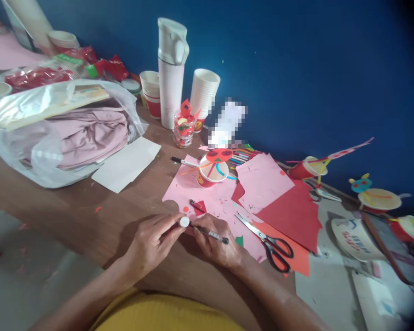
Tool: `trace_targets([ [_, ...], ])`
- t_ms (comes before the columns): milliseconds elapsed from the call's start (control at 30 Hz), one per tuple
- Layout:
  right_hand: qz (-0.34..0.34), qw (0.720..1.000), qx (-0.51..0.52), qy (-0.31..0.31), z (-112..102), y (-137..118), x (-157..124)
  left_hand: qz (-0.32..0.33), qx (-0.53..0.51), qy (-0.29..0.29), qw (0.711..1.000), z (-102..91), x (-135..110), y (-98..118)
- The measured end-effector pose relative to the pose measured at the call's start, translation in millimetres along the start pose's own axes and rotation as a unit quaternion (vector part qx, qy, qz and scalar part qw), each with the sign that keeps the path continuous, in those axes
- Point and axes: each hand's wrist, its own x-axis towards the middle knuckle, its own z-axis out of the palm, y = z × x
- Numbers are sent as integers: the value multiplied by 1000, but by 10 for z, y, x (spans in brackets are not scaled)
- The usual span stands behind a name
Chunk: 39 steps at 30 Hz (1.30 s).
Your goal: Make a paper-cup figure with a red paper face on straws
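My left hand (152, 241) pinches a small round white piece (184, 222) between thumb and fingers. A dark pen (212, 235) lies in the grip of my right hand (214, 243), its tip end close to the white piece. Just beyond my hands, a dark pen cap (196, 205) and a small dark red paper scrap (200, 209) rest on pink paper (179, 184). To the right, black-handled scissors (269, 241) lie with blades slightly apart. A paper cup (210, 177) with a red paper mask-like piece (219, 155) stands farther back.
Behind stand a white flask (171, 87), stacked paper cups (204, 89) and a clear cup of red scraps (185, 131). A plastic bag (24, 156) and a white card (127, 163) are left. Red paper (293, 211) and decorated cups (379, 200) lie right.
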Motion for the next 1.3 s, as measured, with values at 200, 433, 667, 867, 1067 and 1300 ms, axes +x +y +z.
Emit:
trace_targets([
  [200,-19,1000,-6,19,9,-64,-83,22,20,15,999,-2,19,2],
  [433,-44,999,-10,27,42,-154,-131,3,18,0,1000,-13,5,2],
  [667,-84,994,-62,15,75,-252,-132,-37,-2,-19,999,-53,29,64],
  [867,-102,991,-90,0,100,-286,-136,-58,-1,-47,997,-92,66,112],
  [1067,-110,982,-153,7,152,-330,-90,-56,10,-50,997,-105,81,125],
  [1300,-117,964,-239,-6,212,-405,-44,-39,19,-49,998,-107,97,116],
])
